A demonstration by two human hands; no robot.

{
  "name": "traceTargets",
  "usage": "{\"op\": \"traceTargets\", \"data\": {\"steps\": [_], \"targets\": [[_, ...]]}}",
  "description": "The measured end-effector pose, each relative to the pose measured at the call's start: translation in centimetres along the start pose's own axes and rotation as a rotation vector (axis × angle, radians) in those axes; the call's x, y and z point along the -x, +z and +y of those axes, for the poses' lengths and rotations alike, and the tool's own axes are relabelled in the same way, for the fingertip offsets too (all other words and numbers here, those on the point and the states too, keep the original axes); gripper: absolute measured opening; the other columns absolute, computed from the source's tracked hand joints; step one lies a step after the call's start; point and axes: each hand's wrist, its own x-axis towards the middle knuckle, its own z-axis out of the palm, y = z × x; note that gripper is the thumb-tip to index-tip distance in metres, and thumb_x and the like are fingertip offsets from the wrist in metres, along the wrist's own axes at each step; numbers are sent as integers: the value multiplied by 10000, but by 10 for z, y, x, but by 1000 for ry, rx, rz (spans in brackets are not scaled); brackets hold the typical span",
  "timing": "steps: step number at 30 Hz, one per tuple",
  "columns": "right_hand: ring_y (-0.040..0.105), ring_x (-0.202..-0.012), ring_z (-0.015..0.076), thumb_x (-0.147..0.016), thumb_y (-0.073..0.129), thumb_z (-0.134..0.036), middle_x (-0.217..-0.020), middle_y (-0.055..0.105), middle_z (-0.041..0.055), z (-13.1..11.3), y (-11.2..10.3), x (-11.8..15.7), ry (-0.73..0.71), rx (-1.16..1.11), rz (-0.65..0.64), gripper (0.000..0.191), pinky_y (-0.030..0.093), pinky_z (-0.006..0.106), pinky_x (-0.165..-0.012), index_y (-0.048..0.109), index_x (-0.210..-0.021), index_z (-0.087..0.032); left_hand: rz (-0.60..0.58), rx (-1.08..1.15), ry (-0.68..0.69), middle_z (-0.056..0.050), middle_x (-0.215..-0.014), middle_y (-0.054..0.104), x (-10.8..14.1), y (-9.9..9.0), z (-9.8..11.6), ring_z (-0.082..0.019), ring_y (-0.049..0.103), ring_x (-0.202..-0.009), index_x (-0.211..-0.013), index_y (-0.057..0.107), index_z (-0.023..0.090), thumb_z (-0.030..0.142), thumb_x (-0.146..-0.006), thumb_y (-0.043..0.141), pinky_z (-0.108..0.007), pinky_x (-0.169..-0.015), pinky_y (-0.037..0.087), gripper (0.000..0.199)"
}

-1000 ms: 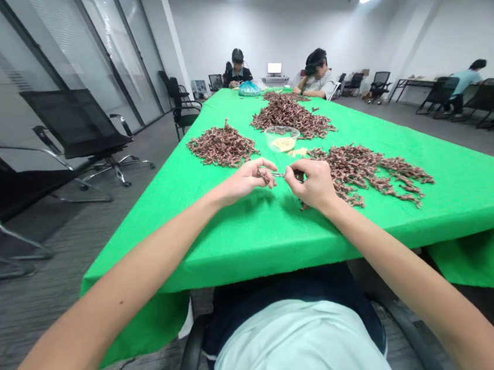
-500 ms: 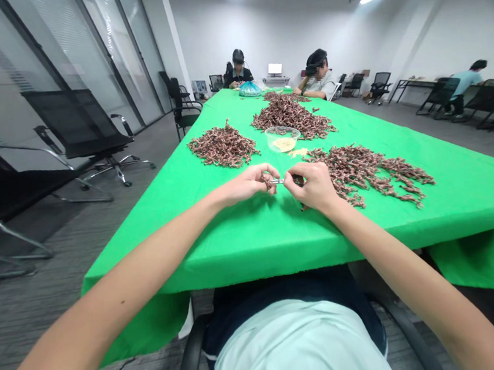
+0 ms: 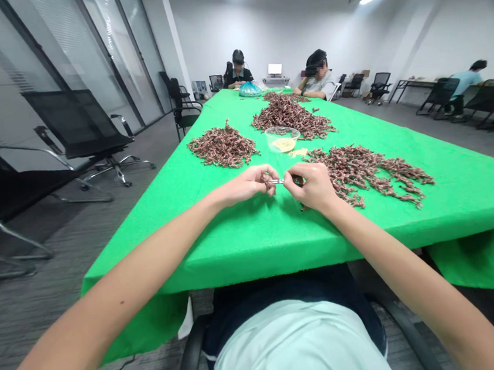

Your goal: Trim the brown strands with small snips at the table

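My left hand (image 3: 257, 180) pinches a small brown knobbly piece (image 3: 267, 178) between thumb and fingers, above the green cloth. A slim metal-tipped tool (image 3: 278, 181) with a dark handle is gripped in my right hand (image 3: 311, 183). Its shiny tip meets the piece in my left hand; the fingers hide most of the handle, so its exact kind is unclear. Beyond the hands stands a clear plastic bowl (image 3: 294, 134) with pale yellow bits (image 3: 284, 144) inside. More pale bits (image 3: 298, 152) lie on the cloth beside it.
Knobbly brown pieces form a heap at the left (image 3: 224, 147), a larger heap farther back (image 3: 288, 116) and a spread heap at the right (image 3: 364, 169). A blue bag (image 3: 250, 89) sits at the far end. Two people sit along the green-covered table (image 3: 254, 255); chairs stand left.
Both hands stay nearly in place, with the tool tip still at the brown piece. No other clear difference shows.
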Motion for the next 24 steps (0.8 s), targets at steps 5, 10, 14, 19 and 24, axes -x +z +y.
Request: {"op": "traceTargets", "data": {"steps": [5, 10, 14, 19, 24], "targets": [[508, -558, 129, -905, 532, -309, -649, 651, 29, -2, 0, 0, 3, 14, -2, 294, 364, 278, -609, 674, -675, -194, -8, -1, -4, -18, -751, 687, 0, 0, 0, -134, 628, -708, -995, 587, 151, 62, -675, 607, -285, -741, 445, 333], [477, -541, 123, -909, 530, -307, -633, 641, 26, -3, 0, 0, -2, 40, -8, 309, 343, 280, -592, 660, -653, -195, -8, 11, -2, -21, -748, 687, 0, 1, 0, -137, 635, -709, -993, 585, 151, 54, -677, 602, -285, -741, 450, 332], [456, -524, 120, -907, 525, -311, -605, 620, 22, -3, -1, 0, -10, 54, -14, 330, 328, 282, -585, 639, -620, -195, -13, 8, -5, -24, -749, 688, 1, 1, 0, -138, 633, -709, -996, 584, 151, 51, -677, 598, -283, -730, 447, 334], [456, -521, 118, -904, 518, -314, -584, 605, 16, -2, -1, 0, -1, 77, -40, 349, 318, 284, -589, 605, -585, -199, -16, -5, -4, -26, -755, 688, 0, 1, -2, -139, 637, -711, -1005, 585, 150, 48, -678, 595, -283, -726, 453, 342], [389, -483, 107, -881, 537, -311, -517, 546, -2, -2, 0, 0, -4, 80, -21, 371, 289, 292, -582, 534, -526, -202, -9, -9, 11, -26, -755, 687, 0, 2, -3, -135, 635, -703, -992, 585, 148, 49, -687, 602, -282, -723, 461, 321]]}}
